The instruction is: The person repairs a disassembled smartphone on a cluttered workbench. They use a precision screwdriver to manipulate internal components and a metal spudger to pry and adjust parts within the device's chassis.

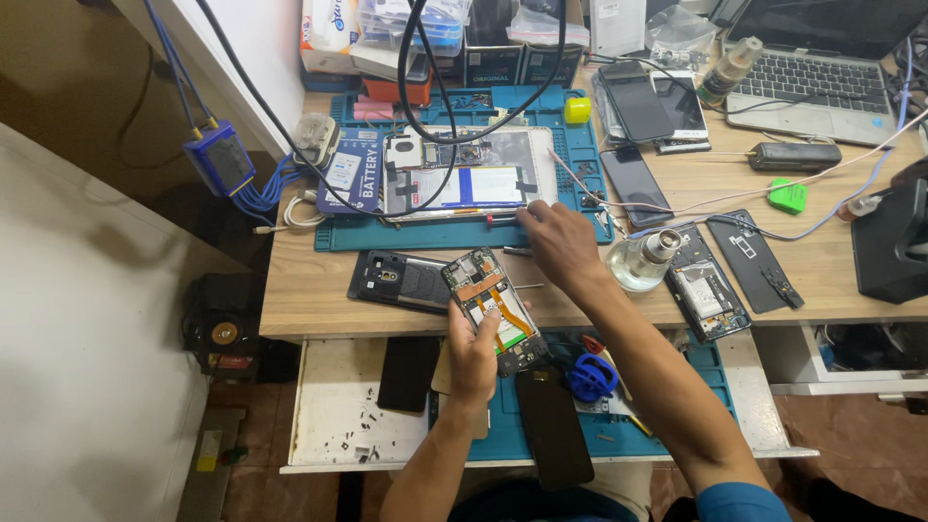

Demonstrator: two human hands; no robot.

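Note:
My left hand (474, 350) grips an opened phone (493, 307) with its back removed, showing orange flex cables and the board, held tilted over the desk's front edge. My right hand (556, 240) reaches forward to the front edge of the blue work mat (343, 237), fingertips on a small dark tool (503, 219) lying there. On the mat lies a large opened device (469, 172) with a blue-striped battery. A black phone back cover (398, 280) rests just left of the held phone.
A glass bottle (643, 259) stands right of my right hand. Several phones and disassembled parts (704, 290) lie on the right. A laptop (822, 68) sits at the back right. The open drawer holds a blue mat (619, 430), a black phone (553, 425) and blue tape dispenser (590, 377). Cables hang overhead.

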